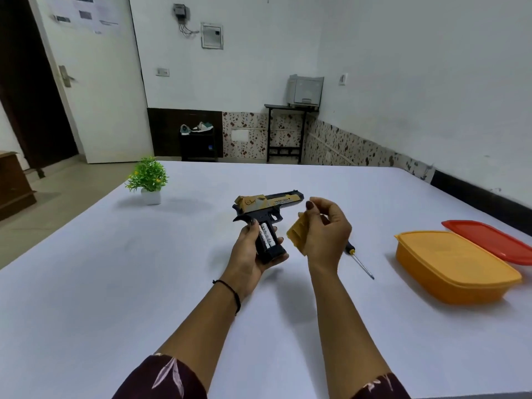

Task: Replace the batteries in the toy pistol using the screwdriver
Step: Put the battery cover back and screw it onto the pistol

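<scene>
Our left hand [250,256] wraps the toy pistol [270,203], batteries [266,239] showing in its open grip; right hand [328,233] pinches the yellow cover [298,235]. Orange tub [449,283]: contents hidden, red lid [495,240] beside.

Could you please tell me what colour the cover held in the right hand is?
Yellow-tan, seen in the head view: the cover in the right hand.

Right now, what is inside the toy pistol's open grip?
Silver batteries sit in the uncovered grip of the toy pistol. The left hand wraps the grip, hiding its far side. The right hand holds the cover.
</scene>
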